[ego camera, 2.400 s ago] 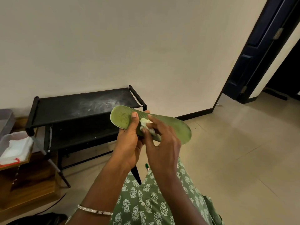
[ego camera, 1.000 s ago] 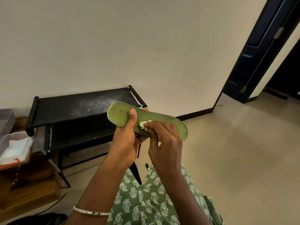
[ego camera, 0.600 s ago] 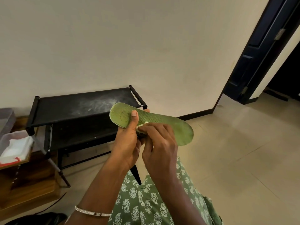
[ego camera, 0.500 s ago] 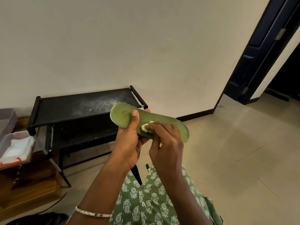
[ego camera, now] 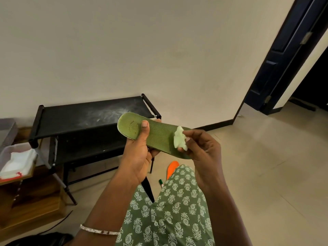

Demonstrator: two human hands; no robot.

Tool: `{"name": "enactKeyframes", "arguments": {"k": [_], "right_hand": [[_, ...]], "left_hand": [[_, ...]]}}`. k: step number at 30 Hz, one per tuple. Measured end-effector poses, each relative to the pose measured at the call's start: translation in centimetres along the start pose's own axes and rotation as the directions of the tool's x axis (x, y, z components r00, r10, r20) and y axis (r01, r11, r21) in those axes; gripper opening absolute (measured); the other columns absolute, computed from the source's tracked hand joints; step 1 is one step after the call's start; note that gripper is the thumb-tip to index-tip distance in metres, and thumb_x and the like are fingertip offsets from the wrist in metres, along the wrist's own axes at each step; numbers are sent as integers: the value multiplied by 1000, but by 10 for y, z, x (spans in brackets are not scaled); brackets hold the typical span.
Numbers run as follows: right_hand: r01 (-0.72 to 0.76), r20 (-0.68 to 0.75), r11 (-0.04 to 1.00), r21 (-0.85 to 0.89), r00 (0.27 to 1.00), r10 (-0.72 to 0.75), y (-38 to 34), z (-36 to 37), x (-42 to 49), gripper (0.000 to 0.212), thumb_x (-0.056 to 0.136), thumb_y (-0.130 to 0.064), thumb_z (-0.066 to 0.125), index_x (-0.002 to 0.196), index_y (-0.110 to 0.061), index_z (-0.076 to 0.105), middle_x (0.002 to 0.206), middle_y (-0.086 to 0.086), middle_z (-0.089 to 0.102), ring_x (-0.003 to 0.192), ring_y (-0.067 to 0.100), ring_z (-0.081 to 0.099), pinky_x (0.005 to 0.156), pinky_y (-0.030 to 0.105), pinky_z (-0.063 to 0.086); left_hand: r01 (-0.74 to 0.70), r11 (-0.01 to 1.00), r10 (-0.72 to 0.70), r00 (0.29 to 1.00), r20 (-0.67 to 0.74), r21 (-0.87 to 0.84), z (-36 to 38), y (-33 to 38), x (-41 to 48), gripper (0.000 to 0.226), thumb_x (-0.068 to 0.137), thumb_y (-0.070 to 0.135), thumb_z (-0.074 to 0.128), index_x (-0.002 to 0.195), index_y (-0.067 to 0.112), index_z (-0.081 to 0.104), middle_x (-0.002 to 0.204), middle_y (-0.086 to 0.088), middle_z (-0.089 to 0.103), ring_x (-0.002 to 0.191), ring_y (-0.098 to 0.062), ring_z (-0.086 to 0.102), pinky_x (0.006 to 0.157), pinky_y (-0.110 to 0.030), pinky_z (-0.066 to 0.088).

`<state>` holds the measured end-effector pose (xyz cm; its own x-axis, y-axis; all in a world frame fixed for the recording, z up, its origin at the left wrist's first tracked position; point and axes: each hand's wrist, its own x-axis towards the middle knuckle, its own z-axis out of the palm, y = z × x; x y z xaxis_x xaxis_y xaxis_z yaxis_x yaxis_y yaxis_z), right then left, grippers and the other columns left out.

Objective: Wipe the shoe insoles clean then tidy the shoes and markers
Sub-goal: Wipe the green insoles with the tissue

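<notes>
A crumpled white wipe point(ego camera: 180, 139) is pinched between the curled fingers and thumb of the right hand point(ego camera: 204, 150) and pressed against the right part of a green insole point(ego camera: 158, 134). The insole is gripped near its left end by the left hand point(ego camera: 136, 157), thumb laid across its top face, and is held in the air in front of a black shoe rack point(ego camera: 79, 118). Nearer, on the floor beside a patterned green garment, an orange insole point(ego camera: 172, 167) and a green-capped marker point(ego camera: 161, 182) are seen. At the left, a clear tub point(ego camera: 10, 150) of white cloths is set on a wooden shelf.
</notes>
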<state>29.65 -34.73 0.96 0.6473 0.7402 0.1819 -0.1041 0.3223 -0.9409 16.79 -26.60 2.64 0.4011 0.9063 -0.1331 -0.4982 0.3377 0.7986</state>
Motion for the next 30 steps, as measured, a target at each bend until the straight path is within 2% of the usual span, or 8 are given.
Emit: {"name": "enactKeyframes", "arguments": {"k": [4, 8, 11, 14, 16, 22, 27, 30], "right_hand": [[-28, 31, 998, -58, 999, 29, 0, 0, -2, 18, 92, 0, 62, 106, -4, 73, 103, 8, 75, 96, 25, 71, 81, 37, 59], [9, -29, 964, -267, 999, -17, 1, -4, 0, 21, 83, -17, 78, 104, -19, 76, 99, -2, 76, 94, 14, 71, 77, 28, 58], [167, -80, 789, -591, 961, -264, 10, -2, -1, 20, 84, -25, 78, 103, -26, 76, 98, -11, 71, 91, 2, 65, 70, 15, 52], [274, -38, 601, -750, 891, -453, 17, 0, 2, 19, 88, -18, 74, 106, -23, 76, 96, -9, 69, 88, 5, 62, 72, 25, 53], [283, -45, 547, -788, 860, -508, 19, 2, 1, 26, 87, -11, 72, 110, -23, 73, 98, -7, 69, 90, 12, 63, 74, 34, 54], [334, 6, 512, -791, 841, -540, 20, 21, -9, 26, 86, -2, 68, 107, -17, 73, 101, -4, 71, 92, 14, 63, 79, 34, 54], [502, 199, 376, -779, 766, -611, 21, 45, -25, 27, 80, 8, 67, 97, -12, 74, 96, -2, 69, 91, 14, 55, 82, 7, 36], [515, 229, 329, -792, 749, -622, 22, 40, -21, 29, 79, 12, 65, 97, -9, 76, 96, 2, 70, 92, 19, 57, 83, 8, 36]], "left_hand": [[0, 1000, 0, 1000, -9, 5, -1, -1, 0, 42, 99, 35, 54, 132, 10, 60, 116, -1, 74, 106, -17, 71, 80, -35, 62], [0, 1000, 0, 1000, 18, 4, -1, 0, -1, 44, 99, 35, 53, 134, 8, 58, 119, 0, 73, 108, -17, 70, 82, -37, 61], [27, 1000, -28, 998, 57, 12, 3, -2, -4, 45, 99, 35, 52, 134, 8, 57, 120, -1, 73, 108, -17, 70, 84, -38, 61], [32, 999, -35, 995, 94, 35, 5, -4, -5, 41, 100, 34, 52, 132, 10, 58, 121, -1, 72, 109, -17, 70, 86, -40, 60], [29, 998, -36, 993, 111, 56, 6, -5, -6, 38, 100, 34, 51, 128, 10, 61, 122, -2, 72, 108, -17, 70, 86, -39, 60], [1, 998, -9, 994, 112, 71, 5, -4, -5, 39, 100, 34, 51, 131, 11, 59, 121, 0, 72, 108, -17, 70, 84, -38, 61], [12, 1000, -13, 997, 76, 16, 6, -3, -6, 39, 100, 32, 51, 133, 12, 57, 119, -3, 73, 99, -19, 73, 78, -36, 62], [10, 1000, -9, 998, 57, -7, 5, -3, -5, 38, 99, 31, 52, 132, 11, 58, 121, -8, 72, 95, -19, 74, 76, -35, 63]]}}
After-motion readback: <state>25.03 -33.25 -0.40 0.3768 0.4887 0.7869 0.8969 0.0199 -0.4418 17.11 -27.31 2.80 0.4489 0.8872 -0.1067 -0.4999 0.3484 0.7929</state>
